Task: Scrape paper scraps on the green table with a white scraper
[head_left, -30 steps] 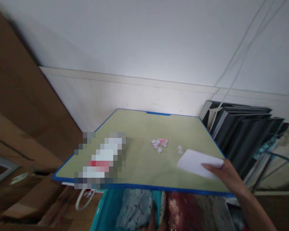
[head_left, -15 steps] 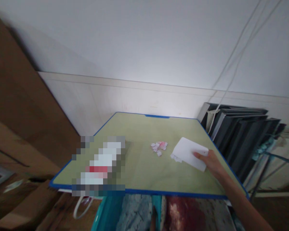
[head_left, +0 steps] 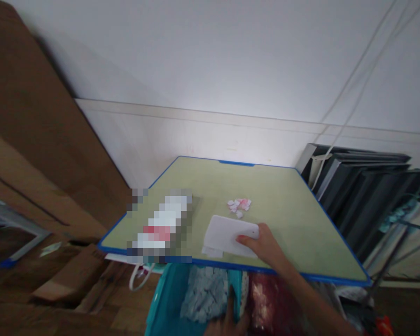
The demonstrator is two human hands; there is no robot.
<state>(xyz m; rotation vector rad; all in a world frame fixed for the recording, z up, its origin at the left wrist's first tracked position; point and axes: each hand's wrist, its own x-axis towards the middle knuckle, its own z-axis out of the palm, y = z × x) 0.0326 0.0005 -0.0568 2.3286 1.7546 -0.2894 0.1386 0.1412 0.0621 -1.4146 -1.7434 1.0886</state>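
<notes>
White card (head_left: 227,235), pale green table (head_left: 287,219) edged blue, pink-white scraps (head_left: 240,206), possibly teal bin (head_left: 161,308)

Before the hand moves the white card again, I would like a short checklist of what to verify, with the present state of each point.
1. Grip of the right hand on the white card: ok, fingers lie on its right end.
2. Card flat on the green table: ok; a small scrap shows at its near left corner.
3. Pile of paper scraps: ok, it lies just beyond the card, apart from it.
4. Card away from the table's near blue edge: not ok, it lies close to that edge.
5. Left hand: cannot tell, only partly visible below the table by the teal container.
</notes>
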